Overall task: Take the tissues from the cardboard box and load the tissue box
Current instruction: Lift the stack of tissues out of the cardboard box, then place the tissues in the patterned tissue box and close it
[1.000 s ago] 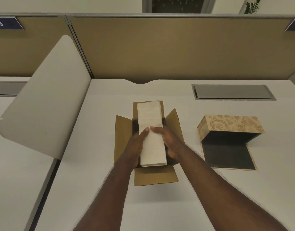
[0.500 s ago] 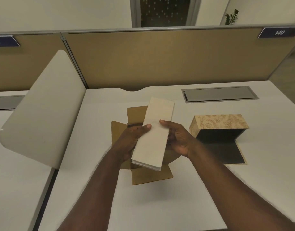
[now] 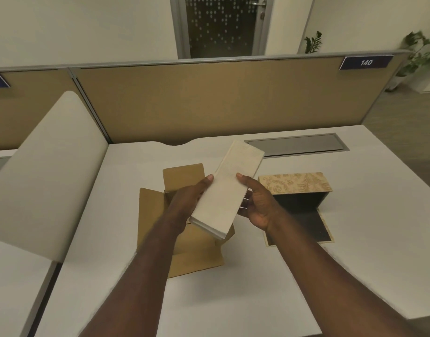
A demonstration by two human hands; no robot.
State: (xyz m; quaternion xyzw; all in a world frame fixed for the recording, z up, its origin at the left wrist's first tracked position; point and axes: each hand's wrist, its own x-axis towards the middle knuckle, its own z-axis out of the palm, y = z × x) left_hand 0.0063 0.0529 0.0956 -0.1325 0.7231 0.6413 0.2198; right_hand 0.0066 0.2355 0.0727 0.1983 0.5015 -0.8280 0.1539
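lifted higher, tissues (image 3: pixel 229 190) gripped by both hands' fingers (image 3: pixel 245 179), probably hiding cardboard box (image 3: pixel 184 239) interior.

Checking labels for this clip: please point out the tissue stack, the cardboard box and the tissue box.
tissue stack (image 3: pixel 229 190): head view, middle of its top face.
cardboard box (image 3: pixel 183 173): head view, rear flap.
tissue box (image 3: pixel 294 183): head view, patterned side.

Around the tissue box (image 3: pixel 295 183) the worktop (image 3: pixel 354 251) lies bare to its right and front. Its dark mouth faces the near side, open, flap flat before it. Left of it stands the carton (image 3: pixel 182 246), flaps splayed; behind it, the partition (image 3: pixel 209 100).
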